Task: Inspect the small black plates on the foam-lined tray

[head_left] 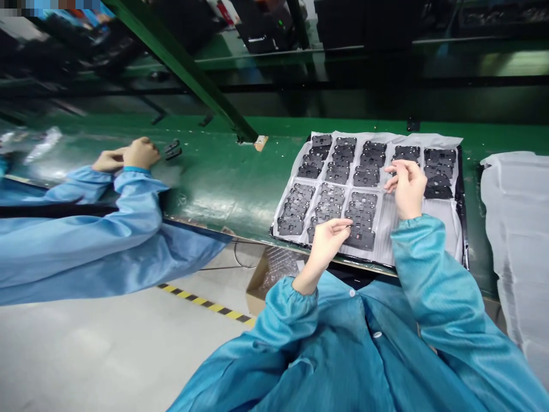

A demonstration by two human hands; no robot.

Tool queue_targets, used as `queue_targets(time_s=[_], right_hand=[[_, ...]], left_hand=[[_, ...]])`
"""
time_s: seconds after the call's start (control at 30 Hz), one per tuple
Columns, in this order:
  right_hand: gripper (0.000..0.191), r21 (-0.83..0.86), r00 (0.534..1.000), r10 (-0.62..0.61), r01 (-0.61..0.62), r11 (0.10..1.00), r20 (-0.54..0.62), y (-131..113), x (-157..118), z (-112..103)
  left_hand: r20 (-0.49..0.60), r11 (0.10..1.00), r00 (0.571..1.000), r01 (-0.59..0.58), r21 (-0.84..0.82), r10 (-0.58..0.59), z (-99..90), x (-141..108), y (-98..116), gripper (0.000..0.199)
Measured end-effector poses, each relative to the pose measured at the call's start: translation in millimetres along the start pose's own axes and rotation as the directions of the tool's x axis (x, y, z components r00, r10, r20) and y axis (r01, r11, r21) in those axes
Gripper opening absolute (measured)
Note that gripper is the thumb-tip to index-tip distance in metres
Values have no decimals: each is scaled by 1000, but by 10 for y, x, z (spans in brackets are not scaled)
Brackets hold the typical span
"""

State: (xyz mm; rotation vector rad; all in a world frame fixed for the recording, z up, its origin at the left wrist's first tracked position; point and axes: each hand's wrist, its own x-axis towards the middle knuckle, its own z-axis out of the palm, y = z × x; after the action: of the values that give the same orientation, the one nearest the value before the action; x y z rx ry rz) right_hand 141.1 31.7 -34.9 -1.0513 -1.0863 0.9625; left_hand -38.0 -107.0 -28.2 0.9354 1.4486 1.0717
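A tray (444, 226) lined with white sheet holds rows of thin black plastic parts (360, 212), overlapping in separate compartments. My left hand (328, 243) is at the tray's front, thumb and fingertips pinched together beside the nearest black part (360, 238). Whatever is between those fingertips is too small to make out. Over the right-hand part of the tray, my right hand (408, 186) is raised with loosely bent fingers, slightly apart. I see nothing in it. It partly hides a back-row stack (406, 153) and hangs above a bare strip of liner.
White sheets (514, 206) hang over the bench edge at the right. A green post (184, 63) slants down to the green bench (214, 183). A co-worker's hands (131, 155) are at the left, near small black parts (172, 150). Below is a cardboard box (257, 280).
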Motion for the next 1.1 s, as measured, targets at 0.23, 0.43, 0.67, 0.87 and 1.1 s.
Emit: queue_targets(time_s=[0.23, 0.43, 0.67, 0.87, 1.1], right_hand=[[23, -12, 999, 37, -37, 999, -5, 9, 19, 2], [17, -26, 999, 44, -45, 999, -22, -70, 5, 18], [15, -91, 999, -40, 42, 995, 23, -73, -51, 32], [16, -104, 998, -60, 63, 993, 38, -16, -53, 34], [18, -143, 995, -90, 96, 985, 52, 11, -40, 26]], left_hand=[[42, 996, 997, 62, -57, -60, 6, -4, 25, 23], [-127, 972, 977, -148, 182, 173, -26, -87, 7, 11], [198, 524, 835, -488, 698, 513, -139, -6, -12, 9], [430, 283, 757, -606, 743, 491, -516, 81, 215, 25], [434, 225, 780, -570, 790, 450, -935, -73, 323, 43]])
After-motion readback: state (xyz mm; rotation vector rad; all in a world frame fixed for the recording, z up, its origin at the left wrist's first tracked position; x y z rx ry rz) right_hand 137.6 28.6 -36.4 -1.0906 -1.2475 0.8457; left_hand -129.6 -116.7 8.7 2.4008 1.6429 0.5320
